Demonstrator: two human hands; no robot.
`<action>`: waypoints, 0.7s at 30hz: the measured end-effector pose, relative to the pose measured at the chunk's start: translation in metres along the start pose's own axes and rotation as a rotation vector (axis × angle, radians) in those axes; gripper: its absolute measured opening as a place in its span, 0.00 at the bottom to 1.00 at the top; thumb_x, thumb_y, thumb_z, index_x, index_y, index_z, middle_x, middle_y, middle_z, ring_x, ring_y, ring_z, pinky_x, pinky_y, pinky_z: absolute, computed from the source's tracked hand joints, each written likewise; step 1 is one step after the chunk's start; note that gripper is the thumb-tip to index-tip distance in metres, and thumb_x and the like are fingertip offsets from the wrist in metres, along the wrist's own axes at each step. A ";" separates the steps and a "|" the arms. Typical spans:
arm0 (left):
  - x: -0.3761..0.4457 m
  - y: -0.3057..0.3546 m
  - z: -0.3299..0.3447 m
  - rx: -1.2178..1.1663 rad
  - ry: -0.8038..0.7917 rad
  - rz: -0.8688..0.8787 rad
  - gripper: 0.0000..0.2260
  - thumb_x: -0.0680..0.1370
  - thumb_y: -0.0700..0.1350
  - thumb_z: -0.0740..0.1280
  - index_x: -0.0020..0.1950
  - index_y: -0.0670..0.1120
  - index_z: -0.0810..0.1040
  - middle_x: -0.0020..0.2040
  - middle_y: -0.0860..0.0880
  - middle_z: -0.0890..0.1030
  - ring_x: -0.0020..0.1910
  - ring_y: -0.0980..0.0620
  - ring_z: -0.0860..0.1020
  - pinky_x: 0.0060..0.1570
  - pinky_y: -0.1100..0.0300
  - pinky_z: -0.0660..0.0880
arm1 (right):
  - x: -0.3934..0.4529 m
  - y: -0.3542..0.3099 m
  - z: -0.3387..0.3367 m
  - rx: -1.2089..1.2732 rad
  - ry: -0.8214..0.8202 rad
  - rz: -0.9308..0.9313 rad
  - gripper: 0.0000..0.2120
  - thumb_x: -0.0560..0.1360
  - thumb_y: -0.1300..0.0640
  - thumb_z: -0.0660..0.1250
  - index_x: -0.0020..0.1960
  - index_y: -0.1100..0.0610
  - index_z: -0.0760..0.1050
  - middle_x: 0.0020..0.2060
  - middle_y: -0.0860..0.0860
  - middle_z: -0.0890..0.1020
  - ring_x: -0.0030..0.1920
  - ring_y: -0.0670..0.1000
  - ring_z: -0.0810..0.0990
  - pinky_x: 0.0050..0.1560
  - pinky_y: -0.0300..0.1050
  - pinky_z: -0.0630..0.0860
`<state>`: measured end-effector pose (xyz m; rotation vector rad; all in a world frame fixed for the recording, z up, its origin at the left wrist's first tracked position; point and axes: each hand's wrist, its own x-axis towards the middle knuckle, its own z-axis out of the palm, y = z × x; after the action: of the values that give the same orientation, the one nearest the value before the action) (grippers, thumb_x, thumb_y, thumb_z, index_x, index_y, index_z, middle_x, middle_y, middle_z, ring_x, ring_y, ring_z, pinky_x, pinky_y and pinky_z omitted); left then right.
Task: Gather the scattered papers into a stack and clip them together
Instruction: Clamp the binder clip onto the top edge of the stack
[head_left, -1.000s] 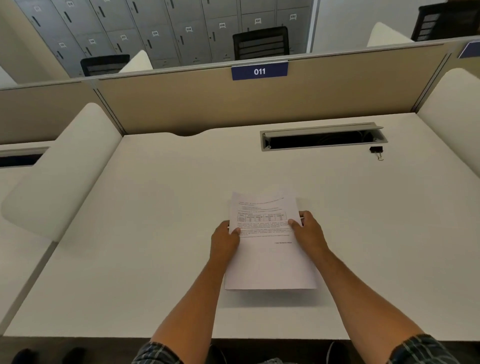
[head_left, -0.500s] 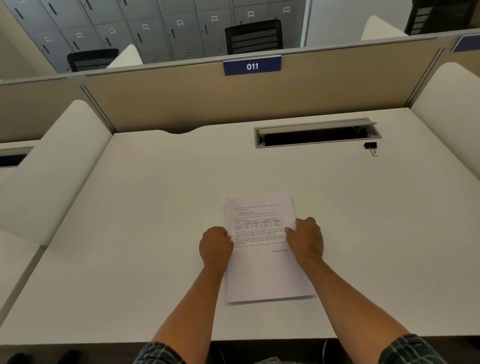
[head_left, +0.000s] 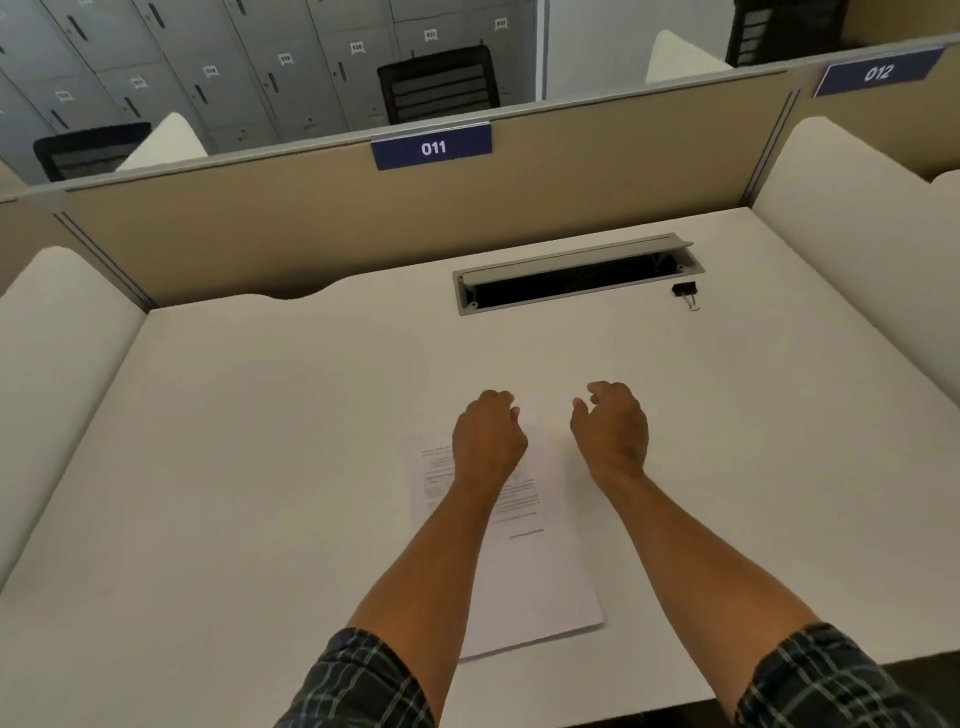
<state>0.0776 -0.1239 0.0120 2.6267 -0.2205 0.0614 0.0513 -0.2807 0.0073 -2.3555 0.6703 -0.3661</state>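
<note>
A stack of white printed papers (head_left: 530, 561) lies flat on the white desk (head_left: 260, 467), near its front edge. My left hand (head_left: 488, 436) hovers over the stack's top left corner with its fingers curled in, holding nothing. My right hand (head_left: 613, 431) is at the stack's top right corner, fingers loosely bent, thumb apart, empty. My forearms cover parts of the sheets. A small black binder clip (head_left: 685, 292) lies far back on the right, well beyond my right hand.
An open grey cable tray (head_left: 571, 254) is set into the desk just left of the clip. A beige partition (head_left: 311, 223) labelled 011 closes the back. White curved side dividers (head_left: 852, 249) flank the desk.
Both hands have let go of the stack's sides and moved forward to its top edge. The stack lies flat, and the view has tilted closer to the desk.
</note>
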 end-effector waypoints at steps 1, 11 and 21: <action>0.009 0.009 0.005 0.002 0.007 0.048 0.15 0.85 0.45 0.62 0.70 0.44 0.79 0.67 0.45 0.81 0.63 0.43 0.81 0.62 0.51 0.75 | 0.010 0.001 -0.004 -0.020 0.018 -0.015 0.16 0.81 0.58 0.70 0.67 0.62 0.81 0.62 0.58 0.83 0.59 0.59 0.84 0.59 0.54 0.81; 0.104 0.105 0.068 0.029 -0.021 0.347 0.17 0.85 0.45 0.64 0.73 0.42 0.76 0.73 0.44 0.78 0.65 0.43 0.80 0.65 0.50 0.75 | 0.119 0.039 -0.038 -0.248 0.101 -0.009 0.14 0.83 0.60 0.66 0.66 0.63 0.81 0.60 0.60 0.83 0.58 0.60 0.83 0.55 0.53 0.81; 0.185 0.175 0.142 0.046 -0.042 0.470 0.12 0.83 0.41 0.67 0.66 0.41 0.81 0.64 0.43 0.83 0.57 0.42 0.83 0.55 0.49 0.79 | 0.217 0.094 -0.040 -0.304 0.090 0.072 0.10 0.81 0.65 0.66 0.57 0.62 0.84 0.53 0.59 0.86 0.50 0.60 0.85 0.48 0.49 0.80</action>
<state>0.2315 -0.3701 -0.0126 2.5664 -0.8544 0.1716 0.1802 -0.4829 -0.0061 -2.6041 0.9054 -0.3612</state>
